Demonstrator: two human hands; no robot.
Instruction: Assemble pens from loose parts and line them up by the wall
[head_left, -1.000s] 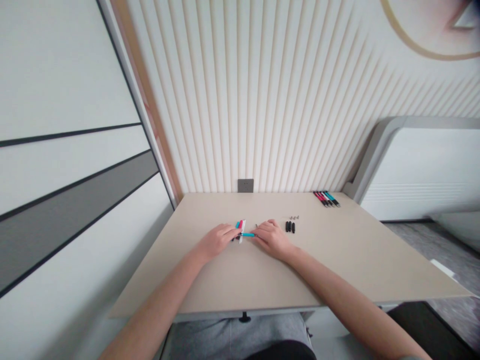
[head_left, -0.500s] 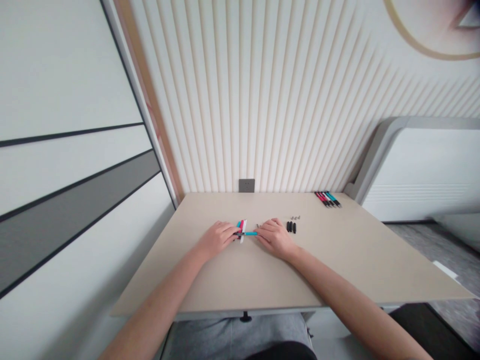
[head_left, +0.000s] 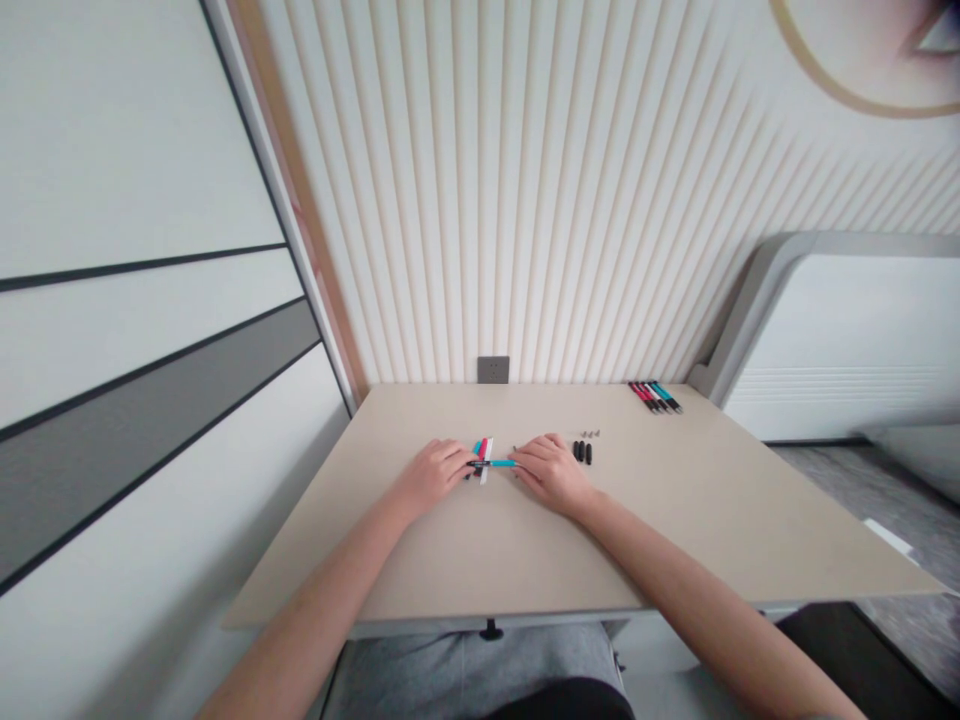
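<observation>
My left hand (head_left: pixel 431 478) and my right hand (head_left: pixel 551 473) rest on the beige table (head_left: pixel 675 520), facing each other. Between them lies a slim pen (head_left: pixel 493 463), black towards the left and cyan towards the right, with my left fingertips at its black end and my right fingertips at its cyan end. Under it sit a white strip (head_left: pixel 486 478) and a red pen body (head_left: pixel 482 448), partly hidden. Right of my right hand stand several black pen parts (head_left: pixel 583 453), with several tiny grey parts (head_left: pixel 590 434) behind them.
A row of several coloured pens (head_left: pixel 655 397) lies at the far right of the table, against the ribbed wall (head_left: pixel 525 200). A grey socket plate (head_left: pixel 493 370) sits on that wall. The table's front edge runs above my grey-clad lap.
The pen now lies more level, and more of its black end shows beside my left fingers. The view has shifted slightly.
</observation>
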